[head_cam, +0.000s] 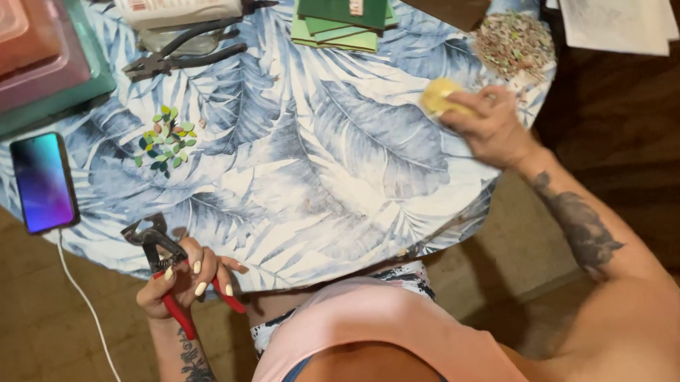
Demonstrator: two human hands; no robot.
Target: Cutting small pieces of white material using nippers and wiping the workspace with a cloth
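Note:
My left hand grips red-handled nippers at the near edge of the round table, jaws pointing up and left. My right hand rests on the table's right side, closed on a yellow sponge. Between them lies a table cover with a blue and white leaf print. A small cluster of green, yellow and red cut pieces sits left of centre.
A lit phone with a white cable lies at the left edge. Stacked green tiles, black pliers, a white bottle, a heap of tiny chips, plastic trays and papers ring the back.

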